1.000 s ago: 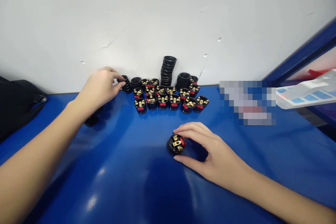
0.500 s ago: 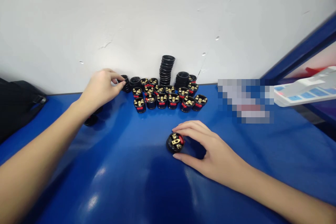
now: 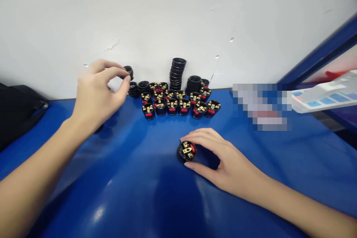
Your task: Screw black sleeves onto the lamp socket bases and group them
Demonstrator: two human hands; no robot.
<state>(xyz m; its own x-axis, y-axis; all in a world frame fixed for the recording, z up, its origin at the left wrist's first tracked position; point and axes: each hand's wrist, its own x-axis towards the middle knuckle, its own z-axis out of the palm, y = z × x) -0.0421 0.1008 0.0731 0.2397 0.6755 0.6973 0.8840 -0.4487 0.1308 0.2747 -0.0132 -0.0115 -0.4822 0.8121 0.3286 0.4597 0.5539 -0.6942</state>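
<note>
Between the thumb and fingers of my left hand [image 3: 100, 89] is a black ring [image 3: 128, 71], lifted above a short stack of black rings [image 3: 133, 89]. My right hand [image 3: 214, 156] grips a round black plug core [image 3: 186, 151] at the front, thumb on the near side and fingers on the far side. Brass contacts and a red piece show on its upper face. Several more plug cores [image 3: 172, 107], black with brass contacts and red tabs, stand grouped behind it. A tall, slightly leaning stack of black rings [image 3: 177, 74] rises behind that group.
Other black rings [image 3: 194, 83] are stacked by the white wall [image 3: 150, 18] at the back. A black bag [image 3: 19, 115] lies at the left on the blue table [image 3: 134, 193]. To the right are a blurred-out patch [image 3: 262, 108] and a white tray with blue compartments [image 3: 326, 98].
My left hand has lifted a black ring off the short stack, moving up and slightly left. My right hand keeps its hold on the plug core, nearly unmoved.
</note>
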